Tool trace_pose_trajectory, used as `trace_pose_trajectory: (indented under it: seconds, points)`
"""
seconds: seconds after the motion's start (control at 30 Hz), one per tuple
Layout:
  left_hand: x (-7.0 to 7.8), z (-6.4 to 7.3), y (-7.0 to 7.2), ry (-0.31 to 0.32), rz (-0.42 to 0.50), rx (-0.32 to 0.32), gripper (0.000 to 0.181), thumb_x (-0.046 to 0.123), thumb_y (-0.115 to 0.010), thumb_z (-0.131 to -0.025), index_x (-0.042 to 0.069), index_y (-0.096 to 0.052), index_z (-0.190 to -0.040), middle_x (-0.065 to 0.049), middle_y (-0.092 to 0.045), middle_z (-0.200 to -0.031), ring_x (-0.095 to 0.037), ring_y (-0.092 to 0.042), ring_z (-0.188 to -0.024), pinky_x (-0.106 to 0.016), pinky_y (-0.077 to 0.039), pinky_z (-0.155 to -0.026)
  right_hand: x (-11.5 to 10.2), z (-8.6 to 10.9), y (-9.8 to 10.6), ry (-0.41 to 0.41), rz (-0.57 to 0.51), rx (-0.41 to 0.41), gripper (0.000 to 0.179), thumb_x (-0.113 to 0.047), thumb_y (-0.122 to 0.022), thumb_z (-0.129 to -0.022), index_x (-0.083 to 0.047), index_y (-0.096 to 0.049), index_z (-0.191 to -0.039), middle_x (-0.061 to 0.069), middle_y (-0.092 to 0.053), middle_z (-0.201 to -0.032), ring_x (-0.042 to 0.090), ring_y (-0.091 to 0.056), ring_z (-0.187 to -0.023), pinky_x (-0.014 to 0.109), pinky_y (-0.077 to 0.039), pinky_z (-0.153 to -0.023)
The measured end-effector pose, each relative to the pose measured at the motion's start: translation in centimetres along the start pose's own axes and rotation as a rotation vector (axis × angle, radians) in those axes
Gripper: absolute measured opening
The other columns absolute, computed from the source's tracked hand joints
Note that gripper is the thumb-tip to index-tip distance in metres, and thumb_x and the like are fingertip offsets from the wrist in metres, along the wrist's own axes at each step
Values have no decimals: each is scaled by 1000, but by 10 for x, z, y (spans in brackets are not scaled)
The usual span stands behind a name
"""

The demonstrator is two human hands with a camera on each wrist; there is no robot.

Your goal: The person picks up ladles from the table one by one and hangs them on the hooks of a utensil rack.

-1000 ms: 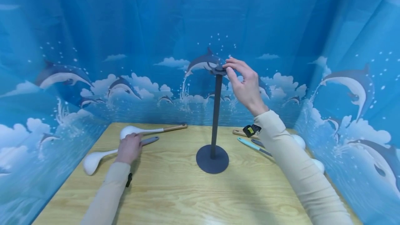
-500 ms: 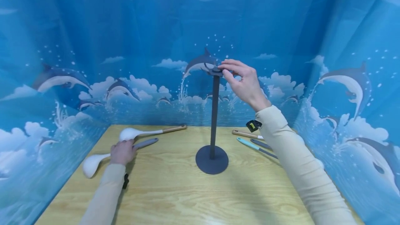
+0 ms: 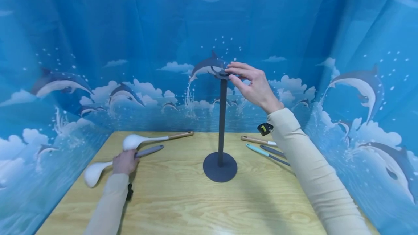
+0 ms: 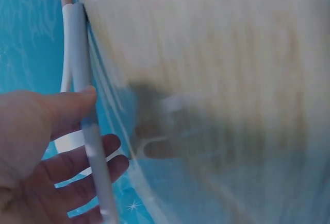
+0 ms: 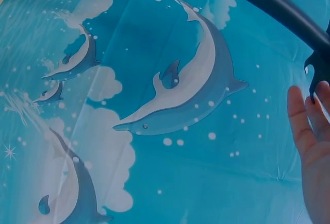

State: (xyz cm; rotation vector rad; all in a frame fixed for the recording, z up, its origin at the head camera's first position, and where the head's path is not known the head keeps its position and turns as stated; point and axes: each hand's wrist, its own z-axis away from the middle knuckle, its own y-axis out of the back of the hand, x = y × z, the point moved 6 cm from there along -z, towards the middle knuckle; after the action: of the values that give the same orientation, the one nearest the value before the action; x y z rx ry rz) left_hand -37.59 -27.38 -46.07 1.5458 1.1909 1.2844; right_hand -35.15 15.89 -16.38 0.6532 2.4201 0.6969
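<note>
On the left of the table, my left hand (image 3: pixel 125 161) holds a white ladle (image 3: pixel 93 174) with a grey handle (image 4: pixel 80 44). In the left wrist view the thumb lies on the handle and the fingers bend behind it. A dark utensil stand (image 3: pixel 221 119) rises mid-table on a round base, with hooks at its top. My right hand (image 3: pixel 251 82) reaches up to this hook ring (image 3: pixel 222 74), its fairly straight fingers touching the right side. Only part of that hand (image 5: pixel 314 152) and one hook (image 5: pixel 318 72) show in the right wrist view.
Behind my left hand lies another white ladle (image 3: pixel 132 142) with a wooden handle end. Right of the stand lie several utensils, including a turquoise-handled one (image 3: pixel 258 149) and a wooden-handled one (image 3: pixel 253 139), partly hidden by my right arm. Blue dolphin-print curtains (image 3: pixel 163 28) enclose the table.
My left hand has moved slightly left and towards me along the ladle's handle. My right fingers have slid a little further over the hook ring; the stand remains in place.
</note>
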Motion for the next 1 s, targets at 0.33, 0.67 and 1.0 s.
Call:
trace_pose_trajectory:
  seconds: [0.33, 0.67, 1.0]
  points:
    - [-4, 2, -1, 39, -5, 13, 21, 11, -67, -88, 1, -66, -106, -30, -68, -101, -53, -62, -91, -66, -40, -84, -2, -2, 1, 24, 15, -15, 31, -25, -60, -99, -13, -69, -125, 8, -59, -138, 20, -51, -131, 41, -53, -88]
    - [-9, 2, -5, 72, 19, -29, 24, 13, -61, -95, 6, -68, -116, -29, -66, -114, -54, -60, -102, -70, -39, -87, -3, 0, -1, -3, 11, -4, 31, -26, -60, -99, -14, -69, -125, 5, -57, -141, 20, -55, -128, 42, -52, -93]
    - [2, 3, -3, 7, 70, -45, 31, 15, -58, -97, 3, -65, -125, -26, -64, -122, -53, -59, -105, -66, -41, -83, -3, 2, -1, -2, 23, -2, 32, -27, -60, -99, -15, -68, -127, 4, -53, -145, 17, -42, -141, 47, -38, -112]
